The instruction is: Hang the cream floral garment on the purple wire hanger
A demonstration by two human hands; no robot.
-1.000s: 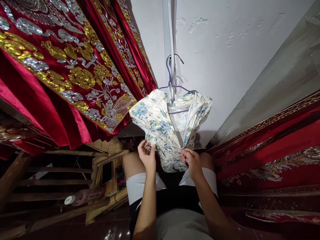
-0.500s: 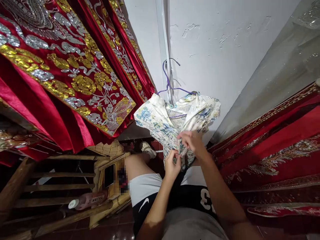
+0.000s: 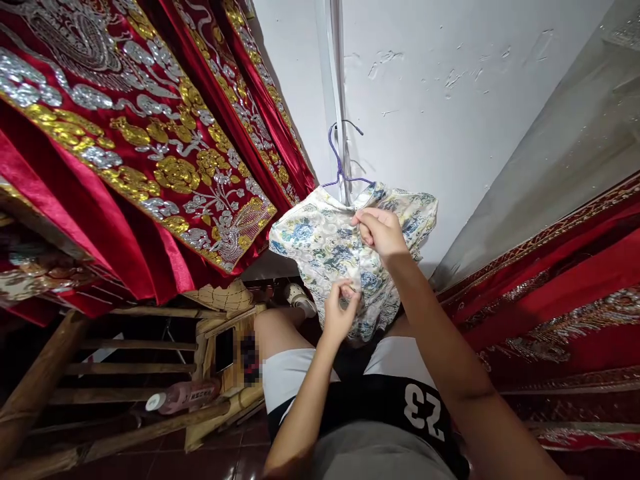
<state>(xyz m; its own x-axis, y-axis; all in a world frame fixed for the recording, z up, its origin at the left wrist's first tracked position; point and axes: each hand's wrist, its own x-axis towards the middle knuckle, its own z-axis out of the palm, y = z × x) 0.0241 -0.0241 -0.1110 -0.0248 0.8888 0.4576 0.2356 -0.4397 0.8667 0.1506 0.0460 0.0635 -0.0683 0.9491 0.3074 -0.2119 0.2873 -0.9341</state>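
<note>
- Red embroidered cloth [image 3: 150, 160]: hangs at far left, well apart from both hands.
- Pink bottle [image 3: 183, 395]: lies on its side on the wooden rack [image 3: 125, 363], low at left.
- Left hand [image 3: 341, 311]: fingers pinched together on the front of the floral garment [image 3: 310, 240], at its lower half, just above the lap.
- Floral garment: hangs against the white wall [image 3: 450, 120]. Its long axis runs near upright, with the collar pointing up and the hem pointing down toward the person. From the left hand's grip it extends up and away.
- Purple hanger [image 3: 338, 162]: its hook rises from the collar.
- Right hand [image 3: 383, 230]: the nearer hand to the collar, fingers closed on the fabric just below the hanger.
- Red cloth at right [image 3: 550, 300]: beside the right forearm, not touching.
</note>
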